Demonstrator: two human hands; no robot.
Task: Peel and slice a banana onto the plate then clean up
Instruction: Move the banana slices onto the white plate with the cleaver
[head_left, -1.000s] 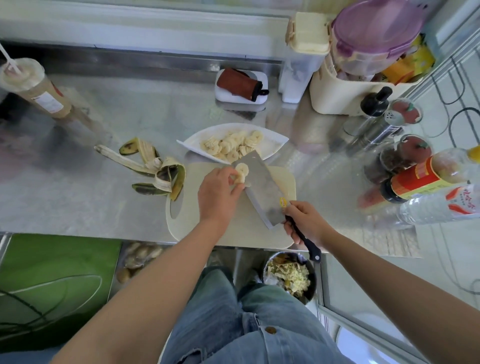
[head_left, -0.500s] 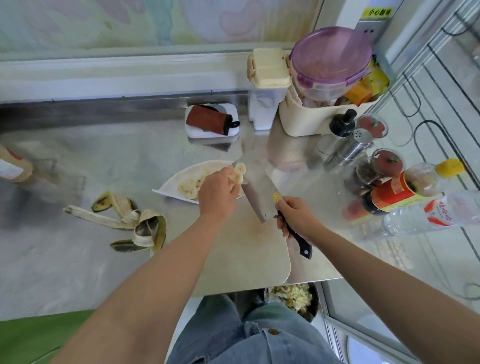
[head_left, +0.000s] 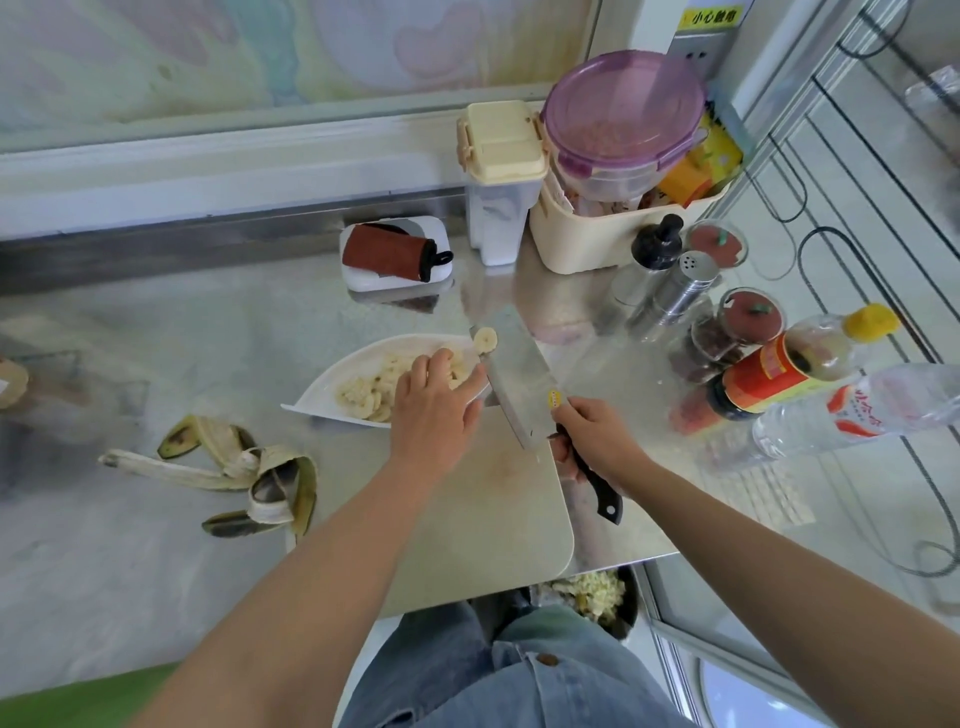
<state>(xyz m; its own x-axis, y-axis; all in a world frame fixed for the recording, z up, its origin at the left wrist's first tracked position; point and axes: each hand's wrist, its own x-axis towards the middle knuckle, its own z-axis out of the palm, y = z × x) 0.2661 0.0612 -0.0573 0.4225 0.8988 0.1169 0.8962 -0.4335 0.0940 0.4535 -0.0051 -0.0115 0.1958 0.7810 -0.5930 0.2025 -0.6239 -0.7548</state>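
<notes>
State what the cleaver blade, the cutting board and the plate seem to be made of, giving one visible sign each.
The cleaver blade looks like steel: grey, with a dull sheen. The cutting board is probably plastic: matte beige, rounded corner, faintly stained. The plate is glossy white, ceramic or melamine; the look leaves it open.

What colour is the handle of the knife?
The knife handle is black, seen in the head view.

Now cleaver (head_left: 519, 379) + slice (head_left: 485, 340) up over plate (head_left: 353, 364), L hand (head_left: 434, 410) off slice.
</notes>
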